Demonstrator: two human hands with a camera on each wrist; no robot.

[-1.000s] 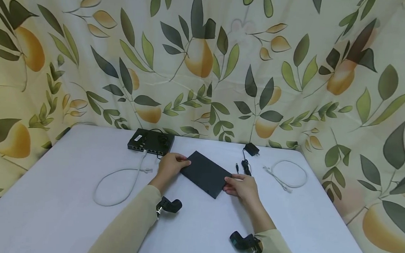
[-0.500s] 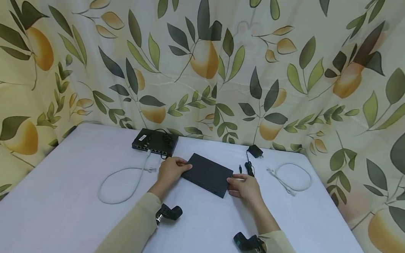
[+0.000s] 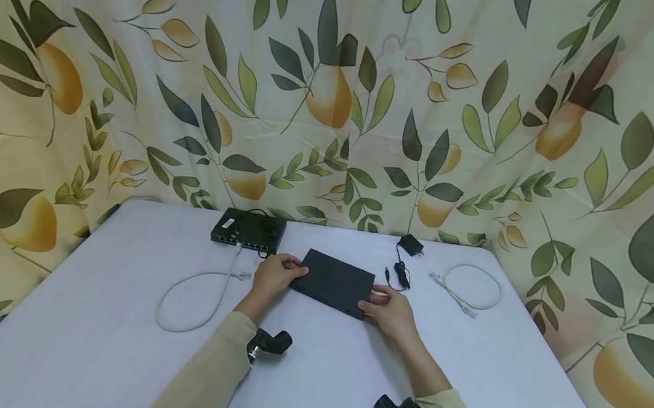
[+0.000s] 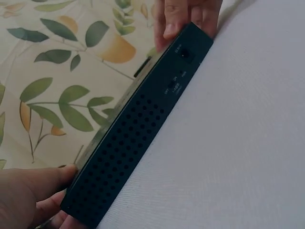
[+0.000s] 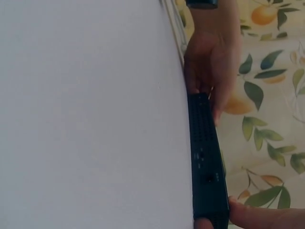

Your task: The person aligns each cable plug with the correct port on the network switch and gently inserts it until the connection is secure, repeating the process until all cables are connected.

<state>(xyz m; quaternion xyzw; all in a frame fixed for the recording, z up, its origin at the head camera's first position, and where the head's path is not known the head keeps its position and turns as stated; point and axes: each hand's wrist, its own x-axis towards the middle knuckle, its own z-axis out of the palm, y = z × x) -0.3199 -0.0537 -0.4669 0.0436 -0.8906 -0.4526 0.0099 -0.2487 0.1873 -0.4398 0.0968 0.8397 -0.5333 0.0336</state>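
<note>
A flat black network switch (image 3: pixel 334 283) lies between my two hands near the middle of the table. Its near side, in the left wrist view, has rows of round vent holes, a power jack and an ON/OFF switch (image 4: pixel 175 86). My left hand (image 3: pixel 273 280) pinches the left end, thumb on top and fingers below. At the other end, my right hand (image 3: pixel 392 313) grips the right edge near the front corner. In the right wrist view, the right hand's thumb and fingertip (image 5: pixel 259 217) press opposite faces of the case. Whether its underside fully touches the table cannot be told.
At the back left stands another black network switch (image 3: pixel 248 230), with a white network cable (image 3: pixel 157 306) plugged into its front. A black power adapter (image 3: pixel 410 245) with a bundled cord (image 3: pixel 401 274) lies at the back right. Beside it is a coiled white network cable (image 3: pixel 497 287). A patterned curtain (image 3: pixel 332 105) hangs behind.
The held network switch has turned so its near edge runs closer to level, and its front side shows more. My right hand has shifted its hold near the front right corner.
</note>
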